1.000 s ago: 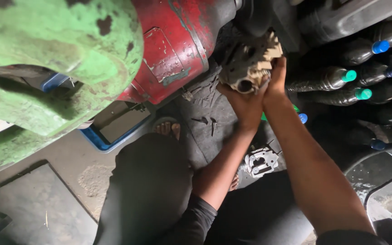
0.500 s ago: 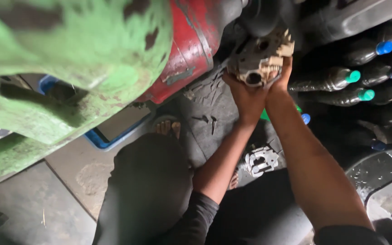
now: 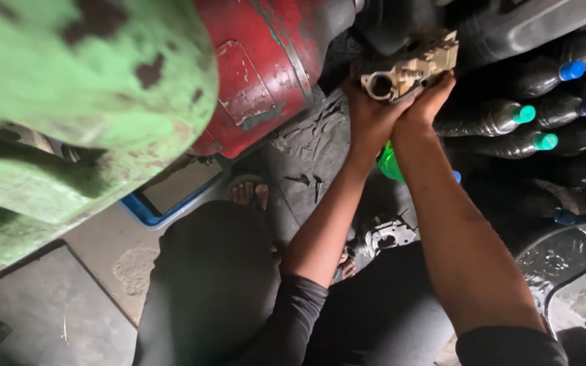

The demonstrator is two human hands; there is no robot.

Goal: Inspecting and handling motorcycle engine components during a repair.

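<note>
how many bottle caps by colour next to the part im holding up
Beside the metal part held by the left hand and right hand:
teal caps: 2 in full view, with a sliver of another at the frame's edge
blue caps: 2 clear, others partly hidden
total: 4 clearly visible

A bare concrete floor, grey and stained, fills the lower left of the frame. Above it, at upper left, looms a chipped green metal body beside a red painted tank. A blue tray lies on the floor below them. At upper right, dark bottles with blue and green caps lie stacked in shadow. The light is dim
</note>
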